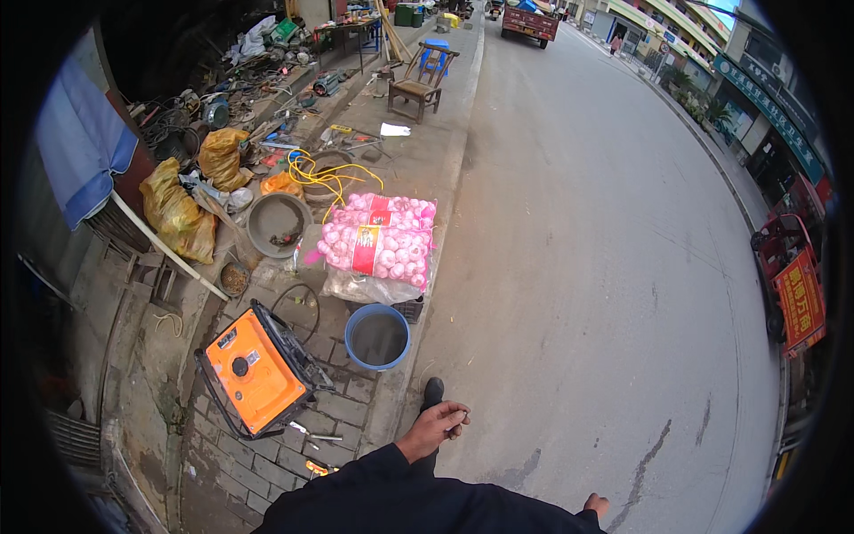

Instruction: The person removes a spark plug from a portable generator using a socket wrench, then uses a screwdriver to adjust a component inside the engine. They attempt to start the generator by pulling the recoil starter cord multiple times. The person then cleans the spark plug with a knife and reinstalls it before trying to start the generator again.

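Observation:
My left hand (434, 431) is out in front of my body with its fingers curled and pinched together. At the fingertips is a tiny dark thing, too small to name. My right hand (598, 505) hangs low by my side over the road; only a small part shows past the sleeve, and its fingers are hidden. Nearest to my left hand is a blue bucket (377, 364) of dark water. An orange generator (258, 372) with a black frame sits to the left on the brick paving. Small tools (314, 434) lie beside it.
Mesh bags of garlic (391, 251) are stacked at the kerb behind the bucket. Round basins (277, 225), yellow sacks (182, 218) and a yellow hose (334, 178) clutter the left. A wooden chair (422, 82) stands farther off. A red truck (530, 24) is up the road.

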The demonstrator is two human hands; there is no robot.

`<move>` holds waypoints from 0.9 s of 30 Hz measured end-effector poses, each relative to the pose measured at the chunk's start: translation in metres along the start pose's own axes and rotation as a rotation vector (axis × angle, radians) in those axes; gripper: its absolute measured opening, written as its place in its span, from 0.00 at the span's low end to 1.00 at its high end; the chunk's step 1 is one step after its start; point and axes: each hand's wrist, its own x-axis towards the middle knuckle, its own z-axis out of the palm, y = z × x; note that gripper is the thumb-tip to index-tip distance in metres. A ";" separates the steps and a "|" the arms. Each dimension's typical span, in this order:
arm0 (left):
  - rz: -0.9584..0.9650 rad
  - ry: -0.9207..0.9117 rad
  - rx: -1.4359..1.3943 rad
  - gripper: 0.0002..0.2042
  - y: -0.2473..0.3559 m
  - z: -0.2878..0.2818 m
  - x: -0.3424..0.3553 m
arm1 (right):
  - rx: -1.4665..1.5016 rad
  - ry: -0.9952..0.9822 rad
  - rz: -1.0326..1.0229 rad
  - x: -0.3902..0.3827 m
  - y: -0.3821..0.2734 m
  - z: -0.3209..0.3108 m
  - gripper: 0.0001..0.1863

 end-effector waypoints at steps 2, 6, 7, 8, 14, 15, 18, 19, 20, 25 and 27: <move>0.042 0.012 -0.026 0.11 0.033 0.000 0.050 | 0.010 0.022 0.034 0.031 -0.043 0.004 0.18; 0.080 0.042 -0.013 0.09 0.130 0.006 0.149 | -0.078 -0.098 0.169 0.088 -0.154 -0.002 0.20; 0.089 0.037 0.004 0.09 0.157 0.009 0.172 | -0.096 -0.094 0.182 0.102 -0.187 -0.006 0.20; 0.119 0.031 0.021 0.09 0.183 0.012 0.191 | -0.117 -0.101 0.187 0.112 -0.212 -0.012 0.21; 0.190 0.078 0.006 0.09 0.314 0.017 0.317 | -0.085 -0.236 -0.057 0.189 -0.381 -0.016 0.25; 0.211 0.080 -0.011 0.09 0.332 0.013 0.344 | -0.009 -0.182 0.033 0.200 -0.419 0.005 0.25; 0.295 0.097 -0.078 0.08 0.379 -0.002 0.435 | 0.053 -0.087 0.036 0.245 -0.529 0.059 0.24; 0.334 0.100 -0.116 0.08 0.393 -0.005 0.468 | 0.045 -0.068 -0.009 0.260 -0.566 0.075 0.24; 0.375 0.105 -0.152 0.08 0.408 -0.009 0.498 | 0.041 -0.045 0.010 0.275 -0.609 0.092 0.24; 0.447 0.279 -0.300 0.08 0.513 -0.001 0.622 | 0.117 -0.225 -0.076 0.366 -0.927 0.135 0.25; 0.489 0.309 -0.339 0.07 0.548 0.002 0.646 | 0.198 -0.363 -0.264 0.377 -1.073 0.144 0.25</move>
